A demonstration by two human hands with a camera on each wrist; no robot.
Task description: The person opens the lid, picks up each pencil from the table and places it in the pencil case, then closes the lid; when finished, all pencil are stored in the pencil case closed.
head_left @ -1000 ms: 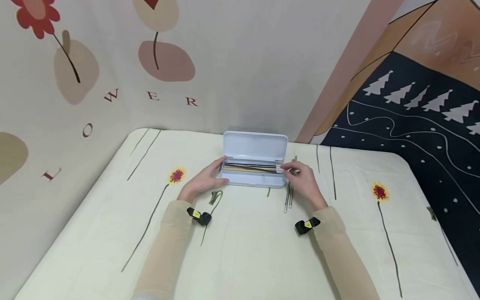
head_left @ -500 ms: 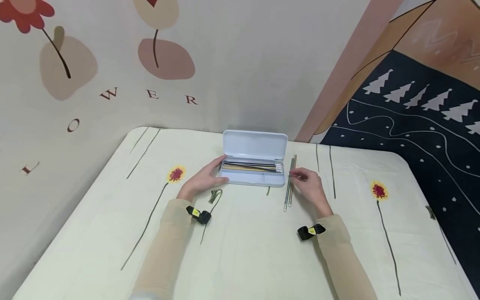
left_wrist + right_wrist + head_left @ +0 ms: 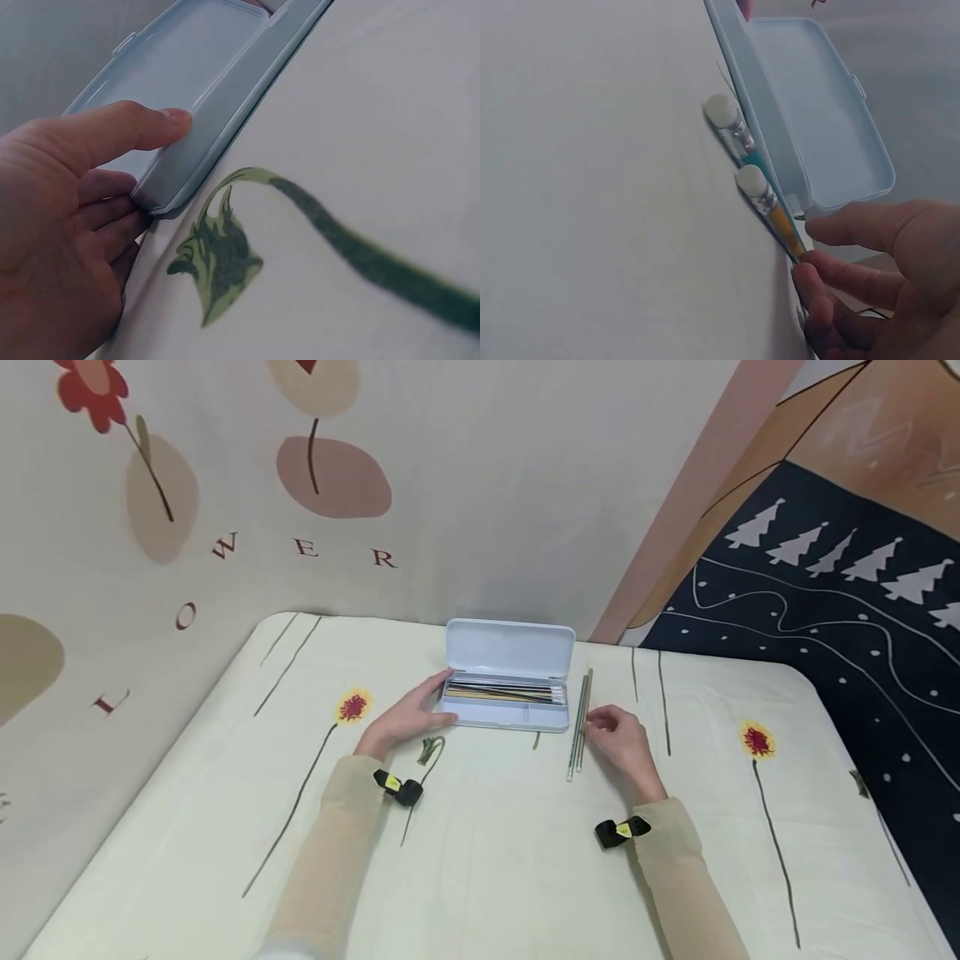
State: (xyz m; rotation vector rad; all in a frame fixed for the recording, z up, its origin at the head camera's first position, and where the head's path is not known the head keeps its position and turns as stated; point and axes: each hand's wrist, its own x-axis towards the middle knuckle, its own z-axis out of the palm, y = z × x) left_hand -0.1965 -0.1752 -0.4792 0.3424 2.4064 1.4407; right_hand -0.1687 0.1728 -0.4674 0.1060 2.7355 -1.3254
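Observation:
A pale blue pencil case (image 3: 487, 716) lies with its lid raised, and several pencils (image 3: 501, 695) fill its back compartment. My left hand (image 3: 405, 718) grips the case's left end, thumb on the front edge and fingers round the corner. Right of the case, two loose pencils lie side by side: a teal one (image 3: 754, 159) and an orange-marked one (image 3: 783, 225), both with white erasers toward me. My right hand (image 3: 622, 743) is beside them, fingertips right at the orange-marked pencil, while the thumb stands apart from the fingers.
All this is on a bed-like surface with a cream flower-print cloth (image 3: 480, 860). A pale printed wall hanging (image 3: 480, 527) rises close behind the case's lid. To the right hangs a dark cloth with white trees (image 3: 847, 635).
My right hand has left the case's right end and moved right and toward me, to the loose pencils. My left hand has stayed on the case.

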